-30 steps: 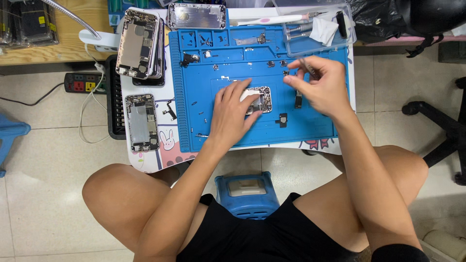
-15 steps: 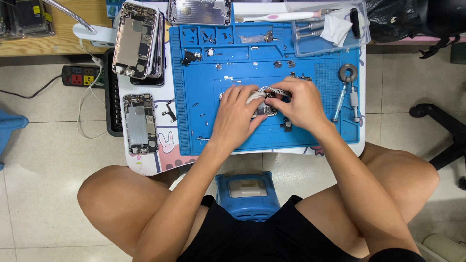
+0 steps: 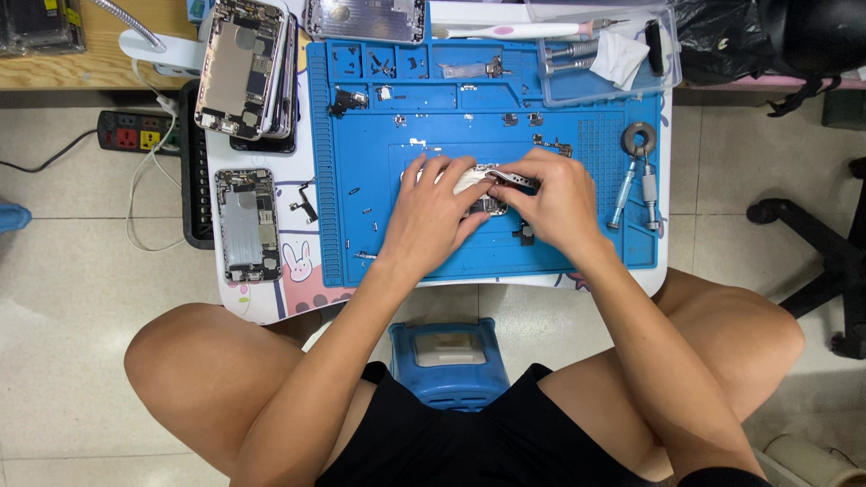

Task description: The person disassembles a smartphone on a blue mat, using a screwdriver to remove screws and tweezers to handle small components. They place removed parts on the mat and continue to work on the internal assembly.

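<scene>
Mid-disassembly: our left hand [image 3: 433,215] steadies small silver phone chassis [image 3: 478,180] on blue silicone repair mat [image 3: 361,180]; right hand [image 3: 555,200], at its 3 o'clock, pinches thin metal tweezers [image 3: 512,178]. Next move needs fine tip placement.

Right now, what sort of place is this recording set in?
Likely a small phone repair bench. A blue repair mat strewn with tiny parts, a stack of opened phones, and screwdrivers show it. Both hands, left hand and right hand, work on a phone part.
</scene>
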